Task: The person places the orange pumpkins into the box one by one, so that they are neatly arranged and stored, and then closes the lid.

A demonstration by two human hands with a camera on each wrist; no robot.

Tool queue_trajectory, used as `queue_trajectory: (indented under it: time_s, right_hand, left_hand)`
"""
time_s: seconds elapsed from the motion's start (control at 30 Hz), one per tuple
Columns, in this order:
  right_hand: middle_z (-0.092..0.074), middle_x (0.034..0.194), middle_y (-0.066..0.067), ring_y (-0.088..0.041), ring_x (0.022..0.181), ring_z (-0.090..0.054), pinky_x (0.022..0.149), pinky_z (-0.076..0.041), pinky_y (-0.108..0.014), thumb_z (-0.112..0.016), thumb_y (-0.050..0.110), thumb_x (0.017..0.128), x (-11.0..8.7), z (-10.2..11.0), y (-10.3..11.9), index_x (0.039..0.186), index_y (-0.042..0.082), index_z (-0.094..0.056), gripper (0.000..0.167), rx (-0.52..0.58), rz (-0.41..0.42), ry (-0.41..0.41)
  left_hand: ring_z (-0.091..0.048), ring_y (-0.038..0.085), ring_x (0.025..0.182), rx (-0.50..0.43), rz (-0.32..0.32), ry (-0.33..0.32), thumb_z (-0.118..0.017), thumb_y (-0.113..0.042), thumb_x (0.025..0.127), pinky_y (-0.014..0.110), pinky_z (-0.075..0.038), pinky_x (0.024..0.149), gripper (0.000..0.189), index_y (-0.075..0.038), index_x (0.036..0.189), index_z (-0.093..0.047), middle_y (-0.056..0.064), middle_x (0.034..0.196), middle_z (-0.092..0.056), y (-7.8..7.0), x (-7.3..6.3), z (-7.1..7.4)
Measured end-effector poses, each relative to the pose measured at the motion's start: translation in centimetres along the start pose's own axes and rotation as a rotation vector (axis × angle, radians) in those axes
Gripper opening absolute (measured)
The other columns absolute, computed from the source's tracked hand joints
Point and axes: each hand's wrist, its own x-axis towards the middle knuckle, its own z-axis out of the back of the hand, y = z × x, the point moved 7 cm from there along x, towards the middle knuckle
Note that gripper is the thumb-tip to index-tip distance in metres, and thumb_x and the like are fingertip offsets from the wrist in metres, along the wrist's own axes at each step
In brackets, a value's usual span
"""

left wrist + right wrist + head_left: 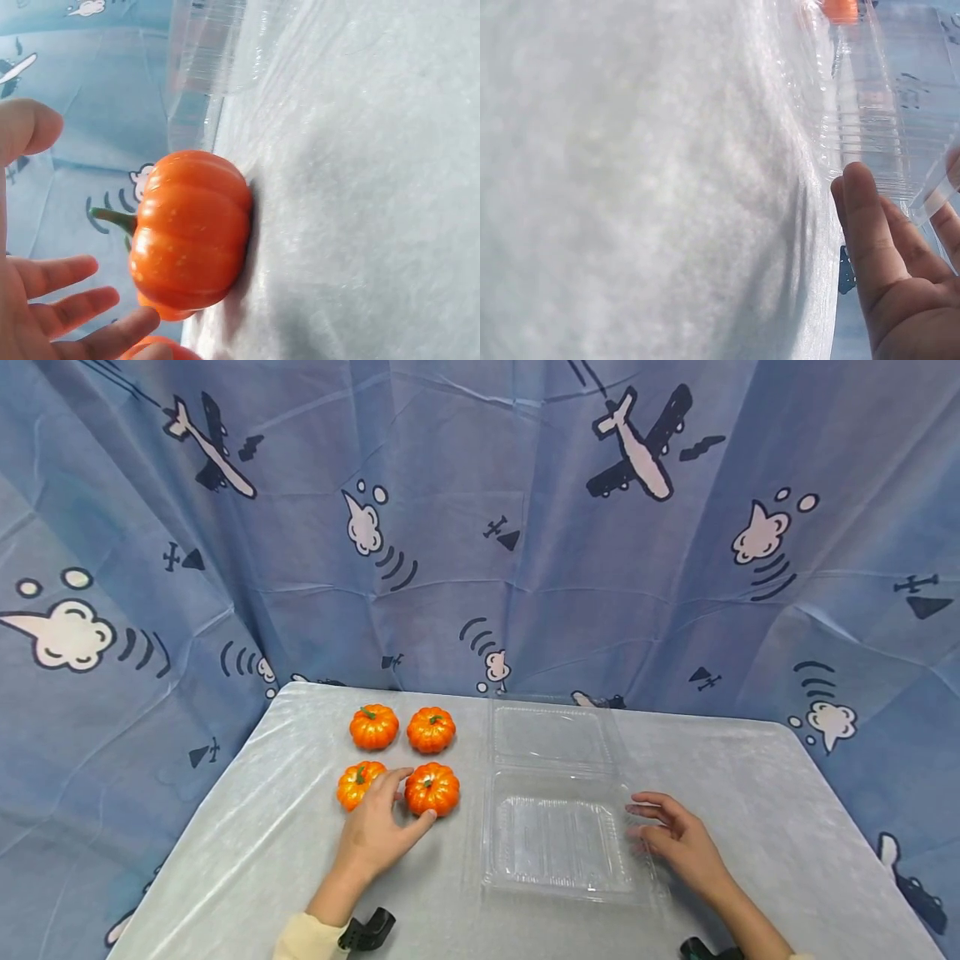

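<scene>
In the head view, my left hand (378, 831) reaches around the near right small orange pumpkin (432, 792), its thumb and fingers spread. The left wrist view shows a gap between the thumb and this pumpkin (196, 229), whose green stem points away from the table. Partly behind the left hand sits another pumpkin (358, 783). A clear plastic clamshell box (558, 839) lies opened flat, with its lid (551, 735) toward the back. My right hand (682, 843) is at the box's right edge, fingers loosely extended; the right wrist view shows them beside the transparent rim (937, 191).
Two more pumpkins, the back left one (373, 727) and the back right one (431, 730), stand behind the near pair. A pale cloth covers the table (750, 785). Behind it hangs a blue curtain (450, 527) printed with planes and clouds.
</scene>
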Motion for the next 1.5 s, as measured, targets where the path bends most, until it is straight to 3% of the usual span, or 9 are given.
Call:
queue_trajectory:
  time_s: [0.17,0.67,0.93,1.5]
  right_hand:
    - [-0.063,0.110,0.022,-0.012,0.085,-0.071,0.066,-0.059,-0.032,-0.055,-0.003,0.092,-0.1,-0.1,0.1,0.131,-0.011,-0.041,0.042,0.006,0.003,0.006]
    - [-0.063,0.111,0.021,-0.014,0.083,-0.071,0.066,-0.059,-0.031,-0.056,-0.002,0.092,0.0,-0.1,0.1,0.131,-0.010,-0.041,0.042,-0.020,0.012,0.014]
    - [-0.063,0.112,0.019,-0.013,0.083,-0.071,0.066,-0.059,-0.030,-0.055,-0.003,0.092,0.0,-0.1,0.3,0.131,-0.011,-0.042,0.042,-0.026,0.024,0.016]
    - [-0.063,0.114,0.018,-0.013,0.084,-0.071,0.066,-0.059,-0.030,-0.054,-0.004,0.092,0.0,-0.2,0.3,0.130,-0.012,-0.041,0.041,-0.013,0.060,0.024]
  left_hand:
    - [-0.061,0.022,0.109,0.032,0.028,-0.006,-0.077,-0.043,0.073,0.042,-0.051,0.089,0.066,-0.014,0.129,-0.057,0.003,0.125,-0.062,0.4,0.0,-0.6]
    - [-0.063,0.022,0.099,0.074,0.044,-0.018,-0.077,-0.044,0.071,0.041,-0.052,0.083,0.072,-0.012,0.131,-0.054,0.005,0.124,-0.062,1.1,0.2,-1.7]
    - [-0.062,0.027,0.110,0.056,0.062,-0.007,-0.078,-0.041,0.070,0.045,-0.052,0.089,0.073,-0.012,0.132,-0.053,0.008,0.126,-0.062,1.2,0.2,-2.0]
    - [-0.062,0.030,0.109,0.041,0.064,-0.024,-0.079,-0.032,0.072,0.046,-0.051,0.091,0.069,-0.006,0.130,-0.053,0.012,0.124,-0.061,1.4,0.3,-2.5]
